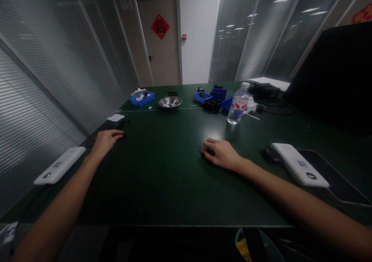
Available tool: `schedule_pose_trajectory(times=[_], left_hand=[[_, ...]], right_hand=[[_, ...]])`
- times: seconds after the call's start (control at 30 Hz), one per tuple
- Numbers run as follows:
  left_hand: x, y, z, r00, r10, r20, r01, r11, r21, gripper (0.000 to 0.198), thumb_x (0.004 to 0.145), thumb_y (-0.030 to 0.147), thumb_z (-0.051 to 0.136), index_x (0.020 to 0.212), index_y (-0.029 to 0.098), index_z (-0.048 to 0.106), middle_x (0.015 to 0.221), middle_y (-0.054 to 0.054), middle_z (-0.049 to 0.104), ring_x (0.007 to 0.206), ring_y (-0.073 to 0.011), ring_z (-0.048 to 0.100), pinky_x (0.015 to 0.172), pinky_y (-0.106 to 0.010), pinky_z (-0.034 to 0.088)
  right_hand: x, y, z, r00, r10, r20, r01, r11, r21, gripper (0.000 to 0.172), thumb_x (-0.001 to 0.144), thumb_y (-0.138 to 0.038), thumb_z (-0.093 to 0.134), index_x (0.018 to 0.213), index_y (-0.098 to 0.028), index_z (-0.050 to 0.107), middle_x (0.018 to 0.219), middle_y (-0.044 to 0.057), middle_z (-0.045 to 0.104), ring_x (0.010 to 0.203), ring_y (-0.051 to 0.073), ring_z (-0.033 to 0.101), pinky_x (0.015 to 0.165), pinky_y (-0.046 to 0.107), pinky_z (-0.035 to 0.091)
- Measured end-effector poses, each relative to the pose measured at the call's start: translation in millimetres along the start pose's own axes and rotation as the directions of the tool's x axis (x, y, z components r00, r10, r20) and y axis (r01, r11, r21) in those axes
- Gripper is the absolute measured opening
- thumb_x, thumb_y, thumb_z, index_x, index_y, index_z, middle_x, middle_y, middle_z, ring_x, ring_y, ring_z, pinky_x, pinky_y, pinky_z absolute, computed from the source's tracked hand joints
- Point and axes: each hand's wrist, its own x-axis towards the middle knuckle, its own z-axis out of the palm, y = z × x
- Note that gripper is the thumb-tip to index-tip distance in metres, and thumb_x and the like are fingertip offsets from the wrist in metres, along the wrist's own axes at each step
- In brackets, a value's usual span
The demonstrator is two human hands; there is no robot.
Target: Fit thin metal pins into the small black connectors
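Reaching over green table (157,192), left hand (105,140), right hand (220,153), blinds (17,87), door (163,62)

One sign reads clearly: 福, black on a red diamond (160,26) on the door (164,65). Bottle (235,114) label (240,104): bold red mark, lettering too small to read. White box at left (61,165) and white box at right (299,163) each carry dark print, a patch plus a round mark; probably logos, can't resolve them. Red paper (363,14), top right: cut by frame edge, unreadable.
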Motion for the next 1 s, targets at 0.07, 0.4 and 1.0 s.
schedule_pose_trajectory(times=[0.07, 0.4, 1.0], left_hand=[[2.2, -4.8, 1.8, 1.0, 0.03, 0.001, -0.03, 0.999, 0.011, 0.037, 0.088, 0.045, 0.061, 0.11, 0.022, 0.079, 0.115, -0.008, 0.078, 0.105, -0.0294, 0.07, 0.094, -0.039, 0.054], [3.4, -9.2, 2.7, 0.991, 0.134, -0.013, -0.129, 0.973, 0.193, 0.033, 0.091, 0.039, 0.056, 0.105, 0.022, 0.08, 0.114, -0.01, 0.077, 0.109, -0.0316, 0.069, 0.1, -0.042, 0.05], [-7.4, 22.4, 2.9, 0.993, 0.112, 0.034, -0.116, 0.908, 0.403, 0.034, 0.095, 0.03, 0.048, 0.113, 0.018, 0.074, 0.115, -0.014, 0.073, 0.107, -0.0341, 0.067, 0.089, -0.044, 0.053]], right_hand=[[0.1, -0.3, -0.4, 1.0, 0.002, -0.001, -0.002, 1.0, 0.002, 0.017, 0.1, -0.033, 0.058, 0.101, -0.018, 0.066, 0.103, 0.006, 0.065, 0.076, 0.015, 0.059, 0.066, 0.026, 0.041], [0.9, -0.3, 1.2, 1.0, 0.01, -0.003, -0.01, 1.0, -0.022, 0.016, 0.1, -0.032, 0.058, 0.101, -0.018, 0.066, 0.102, 0.006, 0.065, 0.077, 0.016, 0.06, 0.068, 0.027, 0.041], [-0.1, -2.3, -1.4, 1.0, 0.01, -0.003, -0.01, 1.0, -0.008, 0.017, 0.1, -0.032, 0.057, 0.1, -0.018, 0.066, 0.101, 0.006, 0.065, 0.076, 0.015, 0.059, 0.065, 0.026, 0.041]])
